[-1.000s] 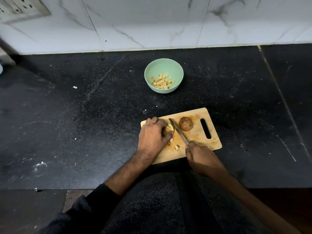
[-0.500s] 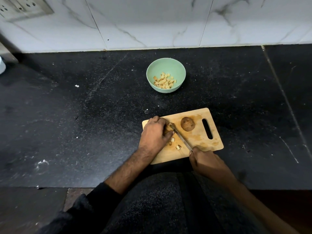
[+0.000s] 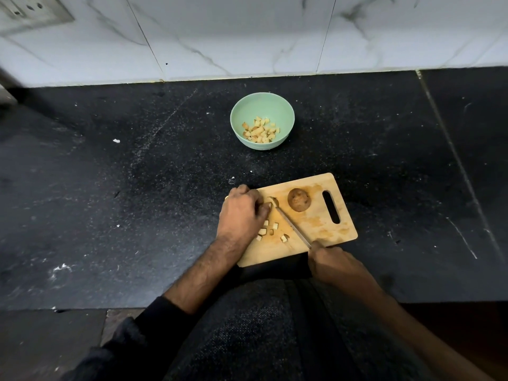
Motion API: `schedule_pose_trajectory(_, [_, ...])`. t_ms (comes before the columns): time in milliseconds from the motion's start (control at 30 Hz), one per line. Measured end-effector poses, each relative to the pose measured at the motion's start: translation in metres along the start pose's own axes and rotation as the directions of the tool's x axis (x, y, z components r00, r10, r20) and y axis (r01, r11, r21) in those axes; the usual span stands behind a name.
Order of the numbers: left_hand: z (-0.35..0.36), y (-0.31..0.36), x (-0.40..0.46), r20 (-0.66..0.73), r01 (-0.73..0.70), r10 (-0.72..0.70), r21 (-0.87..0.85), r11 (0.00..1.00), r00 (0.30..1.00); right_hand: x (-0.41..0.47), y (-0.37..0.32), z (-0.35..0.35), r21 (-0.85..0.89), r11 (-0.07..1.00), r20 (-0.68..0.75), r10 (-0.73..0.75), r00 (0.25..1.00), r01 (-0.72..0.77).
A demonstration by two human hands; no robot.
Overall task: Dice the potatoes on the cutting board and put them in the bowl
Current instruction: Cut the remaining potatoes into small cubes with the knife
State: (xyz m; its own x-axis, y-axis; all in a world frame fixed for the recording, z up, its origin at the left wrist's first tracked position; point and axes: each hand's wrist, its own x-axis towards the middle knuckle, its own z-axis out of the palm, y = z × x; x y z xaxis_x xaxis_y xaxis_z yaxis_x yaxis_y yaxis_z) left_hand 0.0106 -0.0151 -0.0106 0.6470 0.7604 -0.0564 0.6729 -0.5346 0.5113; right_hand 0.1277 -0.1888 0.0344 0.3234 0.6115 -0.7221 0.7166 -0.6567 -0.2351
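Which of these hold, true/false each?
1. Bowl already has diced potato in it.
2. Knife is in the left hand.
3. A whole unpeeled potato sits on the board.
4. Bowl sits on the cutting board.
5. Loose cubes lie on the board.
1. True: the green bowl holds diced pieces.
2. False: the right hand grips the knife; the left hand holds the potato piece being cut.
3. True: whole potato, beside the handle slot.
4. False: it stands on the black counter, beyond the cutting board.
5. True: loose cubes near the left hand.
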Motion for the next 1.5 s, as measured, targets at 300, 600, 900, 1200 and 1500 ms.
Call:
schedule_pose_trajectory(300, [0.0,-0.001,-0.001,-0.042,-0.047,0.044,-0.09,0.995,0.998,-0.004,0.007,-0.001,0.069,0.995,-0.13,-0.057,0.99,0.066])
schedule_pose_trajectory(600, [0.02,0.02,-0.006,-0.036,-0.1,0.097,-0.114,0.988,0.995,-0.012,0.023,0.011,0.125,0.992,-0.176,0.005,0.984,0.018])
schedule_pose_trajectory(900, [0.028,0.038,-0.008,-0.055,-0.086,0.084,-0.036,0.996,0.995,-0.021,0.038,0.026,0.136,0.991,-0.26,0.032,0.965,0.003])
schedule_pose_trajectory(1200, [0.022,0.034,-0.015,-0.062,-0.079,0.082,0.053,0.995,0.995,-0.019,0.036,0.028,0.151,0.988,-0.251,0.028,0.967,0.011])
schedule_pose_trajectory(1500, [0.013,0.049,-0.023,0.061,-0.077,0.063,0.251,0.965,0.996,-0.022,0.022,0.019,0.112,0.993,-0.227,0.003,0.974,0.023])
